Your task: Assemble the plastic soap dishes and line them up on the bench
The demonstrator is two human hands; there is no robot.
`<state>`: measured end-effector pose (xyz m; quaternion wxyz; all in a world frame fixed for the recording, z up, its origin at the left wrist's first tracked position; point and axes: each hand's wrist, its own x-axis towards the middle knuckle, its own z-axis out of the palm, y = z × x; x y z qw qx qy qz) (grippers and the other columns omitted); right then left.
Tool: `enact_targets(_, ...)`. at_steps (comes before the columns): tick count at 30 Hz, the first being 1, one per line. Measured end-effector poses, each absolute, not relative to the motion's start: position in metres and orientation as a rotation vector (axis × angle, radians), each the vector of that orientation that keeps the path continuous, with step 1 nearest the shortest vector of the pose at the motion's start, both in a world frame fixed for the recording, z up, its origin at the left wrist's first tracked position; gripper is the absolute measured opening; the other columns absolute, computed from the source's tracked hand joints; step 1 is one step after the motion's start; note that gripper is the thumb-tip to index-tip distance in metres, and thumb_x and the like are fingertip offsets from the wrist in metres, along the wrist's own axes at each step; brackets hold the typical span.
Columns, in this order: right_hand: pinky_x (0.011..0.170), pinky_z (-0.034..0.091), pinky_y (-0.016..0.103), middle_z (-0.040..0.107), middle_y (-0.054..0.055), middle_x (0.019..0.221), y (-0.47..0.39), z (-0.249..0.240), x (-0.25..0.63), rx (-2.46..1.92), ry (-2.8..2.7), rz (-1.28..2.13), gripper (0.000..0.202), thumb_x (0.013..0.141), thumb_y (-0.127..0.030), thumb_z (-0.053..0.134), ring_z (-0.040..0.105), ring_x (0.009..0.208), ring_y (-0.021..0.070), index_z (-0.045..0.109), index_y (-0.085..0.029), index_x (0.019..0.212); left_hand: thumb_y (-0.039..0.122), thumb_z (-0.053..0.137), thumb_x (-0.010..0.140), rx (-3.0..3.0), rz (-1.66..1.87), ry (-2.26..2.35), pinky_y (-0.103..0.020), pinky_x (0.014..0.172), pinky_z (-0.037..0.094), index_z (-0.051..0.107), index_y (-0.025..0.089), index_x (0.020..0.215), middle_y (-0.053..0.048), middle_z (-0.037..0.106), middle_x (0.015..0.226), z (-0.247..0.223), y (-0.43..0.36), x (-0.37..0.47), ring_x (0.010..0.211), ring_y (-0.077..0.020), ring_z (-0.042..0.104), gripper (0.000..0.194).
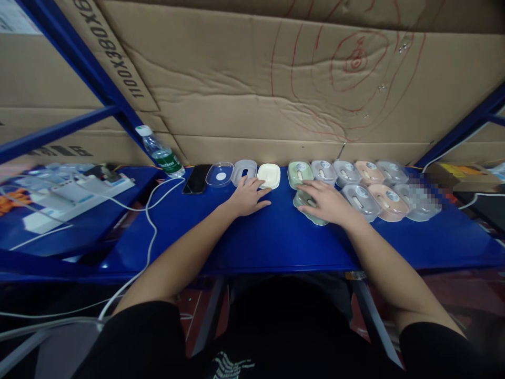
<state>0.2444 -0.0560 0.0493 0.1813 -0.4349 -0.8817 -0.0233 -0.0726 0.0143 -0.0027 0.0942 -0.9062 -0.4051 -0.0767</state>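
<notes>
A black short-sleeved shirt (295, 331) is worn, marked left of its middle with a striped, wavy white print (232, 364).

The cream tray (269, 173) lies flat on the blue desk (252, 245), a rounded square with a raised rim; its near left edge is partly covered by fingertips. Just to its left, the grey-lavender slotted lid (244, 164) also lies flat, rounded at the corners, its middle opening showing dark blue through it; its near edge is partly hidden. Right of the tray, across a gap, the rear green box (300, 170) sits level, its clear cover on, with a round label and a pale elongated tab on top. Nearest the desk's front edge, the front green box (302, 199) lies just before it, mostly hidden under the right hand (324, 202).
</notes>
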Motion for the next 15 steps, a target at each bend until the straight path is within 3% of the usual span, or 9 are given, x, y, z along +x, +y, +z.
enact_targets(3,0.103,0.055,0.069,0.062,0.023,0.153,-0.060,0.054,0.252,-1.457,-2.395,-0.198,0.080,0.089,-0.065,0.075,0.064,0.132,0.0499,0.060,-0.019,0.152,0.058,0.051,0.106,-2.698,-0.252,-1.189,-0.067,0.127,0.020,0.063,0.026,0.151,-0.017,0.052,0.162,-0.004,0.016,-0.073,0.152,-0.0414,0.042,0.057)
enact_targets(7,0.088,0.063,0.060,0.073,0.019,0.138,-0.064,0.055,0.254,-1.517,-2.393,-0.169,0.087,0.079,-0.072,0.081,0.073,0.113,0.0463,0.062,-0.025,0.149,0.059,0.049,0.106,-2.728,-0.276,-1.171,-0.066,0.127,0.021,0.064,0.027,0.150,-0.016,0.057,0.158,-0.004,0.018,-0.073,0.149,-0.0394,0.046,0.056)
enact_targets(15,0.106,0.059,0.059,0.063,0.010,0.155,-0.069,0.053,0.228,-1.269,-2.484,0.193,0.078,0.083,-0.061,0.082,0.065,0.135,0.0406,0.060,-0.032,0.152,0.071,0.051,0.102,-2.764,-0.238,-1.131,-0.066,0.126,0.021,0.055,0.028,0.158,-0.015,0.051,0.165,-0.006,0.018,-0.070,0.150,-0.0429,0.043,0.071)
